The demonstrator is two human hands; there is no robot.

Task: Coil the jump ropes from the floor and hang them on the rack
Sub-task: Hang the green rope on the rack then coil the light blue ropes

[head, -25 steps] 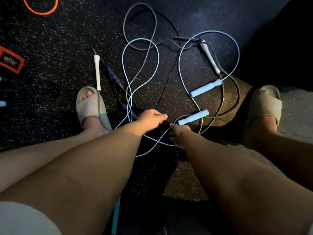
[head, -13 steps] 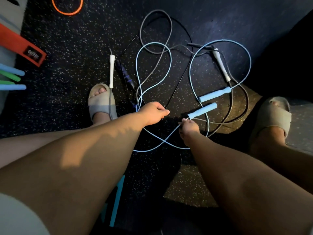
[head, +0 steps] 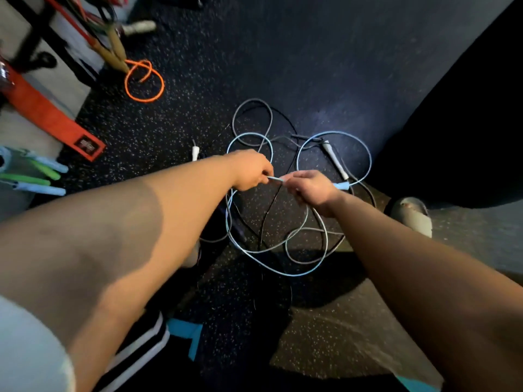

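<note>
The left hand point(head: 252, 172) and right hand point(head: 311, 188) pinch the blue rope point(head: 276, 179) close together, lifted above the tangle on the floor point(head: 311, 66). Coiling looks barely begun. Next, the cord needs drawing clear of the other ropes point(head: 335, 158), loop by loop.

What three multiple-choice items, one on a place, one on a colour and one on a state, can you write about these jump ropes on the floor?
1. The orange rope lies:
A. hung on a hook
B. on the floor, at the upper left of the view
C. under a sandal

2. The rope that the left hand and the right hand hold is:
A. green
B. orange
C. light blue

3. The left hand is:
A. flat on the floor
B. empty and hanging
C. pinching the rope

Key:
1 B: its loop lies on the floor, far from both hands.
2 C: the short piece between the hands is pale blue.
3 C: its fingers close on the rope.
</note>
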